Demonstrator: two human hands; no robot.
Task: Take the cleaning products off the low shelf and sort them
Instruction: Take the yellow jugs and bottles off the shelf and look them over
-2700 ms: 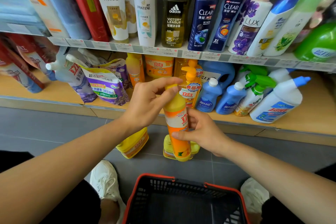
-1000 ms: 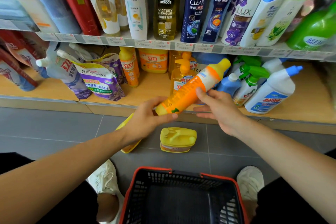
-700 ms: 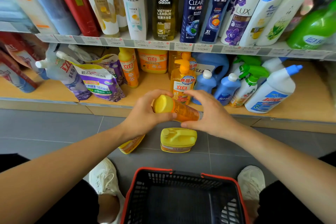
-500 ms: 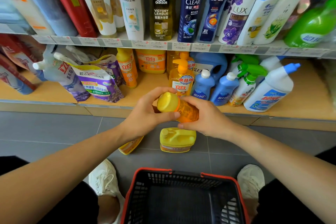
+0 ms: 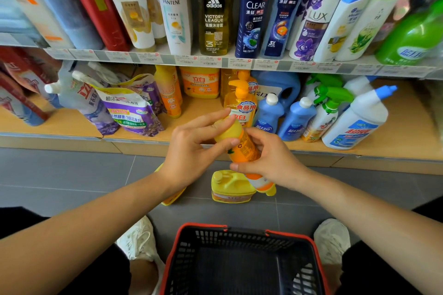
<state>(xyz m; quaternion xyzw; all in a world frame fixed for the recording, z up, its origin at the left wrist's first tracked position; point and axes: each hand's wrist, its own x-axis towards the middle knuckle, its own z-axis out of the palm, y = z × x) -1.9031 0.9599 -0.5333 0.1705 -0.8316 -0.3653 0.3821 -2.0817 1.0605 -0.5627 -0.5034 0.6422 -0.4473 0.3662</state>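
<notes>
An orange detergent bottle with a yellow base is held upside down in front of the low shelf, its yellow cap pointing down toward the floor. My left hand grips its upturned base with thumb and fingers. My right hand holds the bottle's body from the right. On the floor below stands a yellow jug, and a second yellow container lies partly hidden under my left wrist. The shelf carries an orange pump bottle, blue bottles, green spray bottles and purple refill pouches.
A black shopping basket with a red rim sits on the grey floor between my white shoes. The upper shelf holds shampoo and body wash bottles. A white bottle with a blue spout leans at the low shelf's right.
The orange bottle went from upright on the floor to tilted, then was turned end over end in both hands; its base now points up and its cap down.
</notes>
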